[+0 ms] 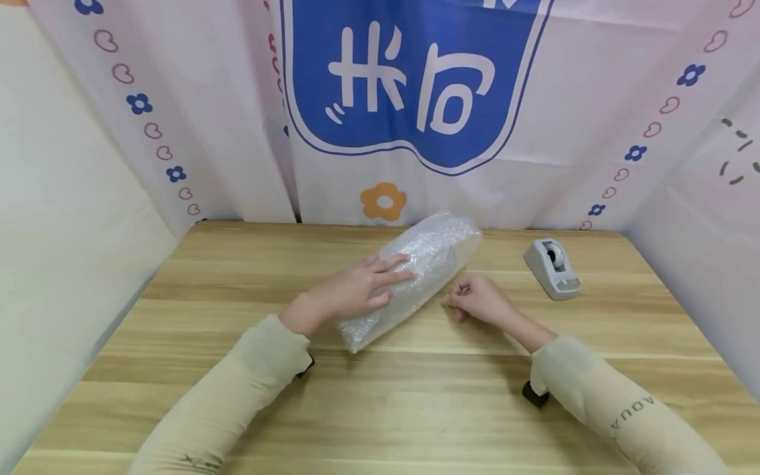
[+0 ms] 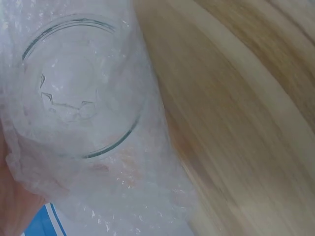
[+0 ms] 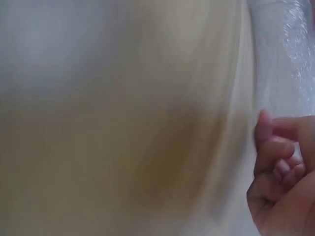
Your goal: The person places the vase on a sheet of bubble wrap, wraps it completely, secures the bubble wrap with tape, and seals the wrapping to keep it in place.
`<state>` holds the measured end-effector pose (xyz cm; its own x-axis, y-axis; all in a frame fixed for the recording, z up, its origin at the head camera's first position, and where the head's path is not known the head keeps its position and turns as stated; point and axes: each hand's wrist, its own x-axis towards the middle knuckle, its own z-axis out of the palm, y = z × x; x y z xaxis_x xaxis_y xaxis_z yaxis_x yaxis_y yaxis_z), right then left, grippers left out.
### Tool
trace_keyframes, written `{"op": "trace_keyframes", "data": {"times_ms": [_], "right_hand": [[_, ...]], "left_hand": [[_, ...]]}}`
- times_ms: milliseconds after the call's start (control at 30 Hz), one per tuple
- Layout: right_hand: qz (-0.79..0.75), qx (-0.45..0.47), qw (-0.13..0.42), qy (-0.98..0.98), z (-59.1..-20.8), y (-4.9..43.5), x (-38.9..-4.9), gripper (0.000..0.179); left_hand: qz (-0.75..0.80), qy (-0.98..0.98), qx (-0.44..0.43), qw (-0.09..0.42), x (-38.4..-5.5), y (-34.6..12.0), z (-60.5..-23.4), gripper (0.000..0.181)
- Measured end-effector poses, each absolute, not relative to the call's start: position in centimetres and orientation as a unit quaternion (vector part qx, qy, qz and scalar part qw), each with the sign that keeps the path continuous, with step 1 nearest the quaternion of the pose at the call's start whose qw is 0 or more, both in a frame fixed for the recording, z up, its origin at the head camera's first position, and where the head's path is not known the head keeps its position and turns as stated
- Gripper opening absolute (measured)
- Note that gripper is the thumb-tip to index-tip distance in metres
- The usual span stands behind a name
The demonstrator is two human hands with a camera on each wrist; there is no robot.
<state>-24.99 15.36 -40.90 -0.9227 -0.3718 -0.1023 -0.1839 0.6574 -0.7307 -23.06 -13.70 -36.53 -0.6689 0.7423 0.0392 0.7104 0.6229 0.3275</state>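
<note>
A bubble-wrap package (image 1: 436, 254) lies at a slant on the table. Through the wrap in the left wrist view shows a round clear glass object (image 2: 78, 88); its exact kind is hard to tell. My left hand (image 1: 362, 287) rests on the package with its fingers spread. To the right of the package, my right hand (image 1: 477, 300) has its fingers curled, thumb and index fingertip together. A tiny pale strip, seemingly clear tape (image 1: 445, 304), shows at those fingertips, though the right wrist view is too blurred to make it out.
A grey tape dispenser (image 1: 552, 270) with a roll in it stands on the right of the wooden table (image 1: 415, 409). Behind the table hangs a printed curtain (image 1: 237, 132), and pale walls close in both sides.
</note>
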Motion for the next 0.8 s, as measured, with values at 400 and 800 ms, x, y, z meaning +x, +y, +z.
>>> {"op": "trace_keyframes", "data": {"times_ms": [400,800], "right_hand": [[-0.416,-0.134,0.169,0.883,-37.0,13.4,-25.7,0.048],[-0.449,-0.123,0.173,0.868,-37.4,13.1,-26.5,0.040]], "left_hand": [[0.151,0.903,0.399,0.054,-22.8,-13.3,-36.3,0.050],[0.160,0.898,0.406,0.051,-22.8,-13.5,-36.2,0.050]]}}
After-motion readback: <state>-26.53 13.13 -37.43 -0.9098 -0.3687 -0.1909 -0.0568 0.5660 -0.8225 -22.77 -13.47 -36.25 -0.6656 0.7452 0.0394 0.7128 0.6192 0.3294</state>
